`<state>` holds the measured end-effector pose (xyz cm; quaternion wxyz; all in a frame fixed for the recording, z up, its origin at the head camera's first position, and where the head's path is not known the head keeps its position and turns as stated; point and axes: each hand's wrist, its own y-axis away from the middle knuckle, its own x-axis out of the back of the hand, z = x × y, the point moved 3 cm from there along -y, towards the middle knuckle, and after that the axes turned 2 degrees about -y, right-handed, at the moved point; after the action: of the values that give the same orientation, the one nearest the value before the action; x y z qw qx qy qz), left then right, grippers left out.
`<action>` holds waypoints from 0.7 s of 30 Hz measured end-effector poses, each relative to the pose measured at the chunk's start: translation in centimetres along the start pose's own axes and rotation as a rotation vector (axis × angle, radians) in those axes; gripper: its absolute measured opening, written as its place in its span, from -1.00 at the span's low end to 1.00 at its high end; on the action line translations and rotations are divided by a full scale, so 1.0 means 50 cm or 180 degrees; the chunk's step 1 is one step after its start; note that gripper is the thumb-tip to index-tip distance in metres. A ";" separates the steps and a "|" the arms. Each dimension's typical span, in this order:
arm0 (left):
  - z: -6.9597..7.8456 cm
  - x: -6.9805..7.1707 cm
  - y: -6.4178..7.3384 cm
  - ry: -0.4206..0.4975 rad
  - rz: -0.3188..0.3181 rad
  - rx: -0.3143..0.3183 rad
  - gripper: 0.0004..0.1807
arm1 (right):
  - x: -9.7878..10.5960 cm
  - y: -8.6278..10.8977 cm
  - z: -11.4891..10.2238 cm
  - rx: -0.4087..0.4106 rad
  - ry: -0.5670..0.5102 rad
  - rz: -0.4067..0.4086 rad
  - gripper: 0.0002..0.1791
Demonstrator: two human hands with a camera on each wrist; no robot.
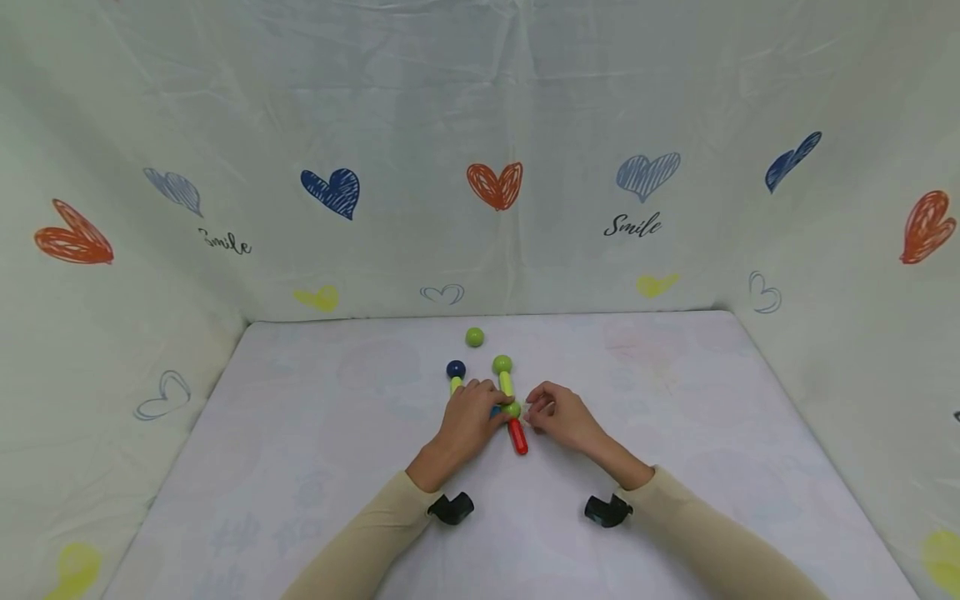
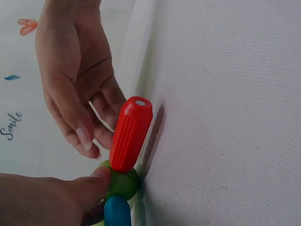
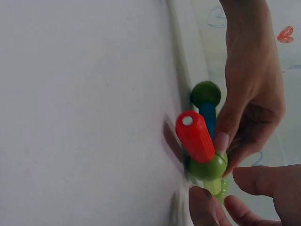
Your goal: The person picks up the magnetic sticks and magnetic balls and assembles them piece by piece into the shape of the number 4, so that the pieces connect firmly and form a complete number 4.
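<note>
My left hand [image 1: 467,421] pinches a green ball [image 1: 512,409] between thumb and fingers. A red rod [image 2: 131,134] is joined to that ball and points toward me, a pale hole in its end. A blue rod [image 2: 117,211] and a yellow-green rod [image 1: 506,383] also meet the ball. Another green ball [image 1: 502,363] tops the yellow-green rod. In the right wrist view, the blue rod leads to a darker green ball [image 3: 206,94]. My right hand [image 1: 566,421] hovers just right of the pinched ball, its fingers loosely bent with nothing between them.
A dark blue ball [image 1: 456,368] on a yellow-green stick lies beyond my left hand, which partly hides it. Farther back sits a loose green ball [image 1: 475,337]. Behind the white table [image 1: 337,400] hangs a pale curtain [image 1: 405,242] printed with hearts.
</note>
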<state>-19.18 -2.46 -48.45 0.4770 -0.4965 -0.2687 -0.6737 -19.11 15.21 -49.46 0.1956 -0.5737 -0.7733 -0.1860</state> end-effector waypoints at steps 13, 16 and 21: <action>-0.004 -0.005 -0.002 0.0041 0.0007 -0.0009 -0.72 | 0.046 -0.109 -0.059 0.0198 0.0194 0.0099 -0.74; -0.005 -0.007 -0.002 0.0053 -0.0004 -0.0009 -0.72 | 0.044 -0.134 -0.077 0.0265 0.0279 0.0106 -0.72; -0.004 -0.007 -0.002 0.0038 0.0005 0.0009 -0.72 | 0.038 -0.173 -0.093 0.0287 0.0367 0.0135 -0.68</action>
<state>-19.32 -2.47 -48.82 0.4797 -0.4920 -0.2664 -0.6759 -27.51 12.03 -45.06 0.2693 -0.5690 -0.7560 -0.1794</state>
